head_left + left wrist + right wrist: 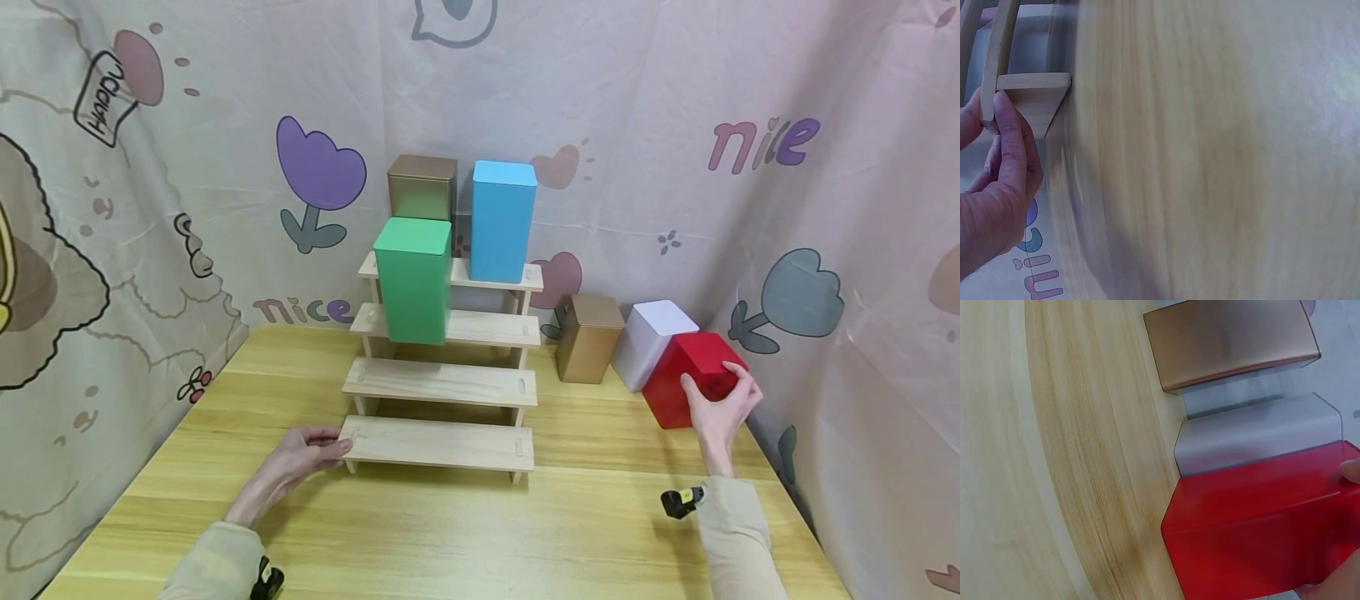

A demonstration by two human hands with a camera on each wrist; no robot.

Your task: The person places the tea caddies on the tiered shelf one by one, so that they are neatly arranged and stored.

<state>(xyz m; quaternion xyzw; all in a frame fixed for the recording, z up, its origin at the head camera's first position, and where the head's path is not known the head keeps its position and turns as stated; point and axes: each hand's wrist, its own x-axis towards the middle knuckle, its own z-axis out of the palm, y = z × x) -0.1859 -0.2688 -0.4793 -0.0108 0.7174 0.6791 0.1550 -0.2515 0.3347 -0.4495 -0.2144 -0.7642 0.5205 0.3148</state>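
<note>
My left hand [303,457] pinches the left end of the lowest board of a stepped wooden shelf [442,442]; thumb and fingers lie on either side of the board [989,81] in the left wrist view. At the right, my right hand [722,410] grips the upper part of a red box [671,387], thumb and fingers spread across it. That box stands against a white box [654,333], and the right wrist view shows their sides touching. A green box [412,287] is on the shelf's second tier from the top. The top tier bears a blue box [502,225] and a brown box [422,185], partly hidden by the green one.
A gold-brown box [588,342] stands on the wooden table [600,517] between the shelf and the white box. Printed cloth [637,108] hangs behind the table and along both sides. A small black camera [681,502] is at my right wrist.
</note>
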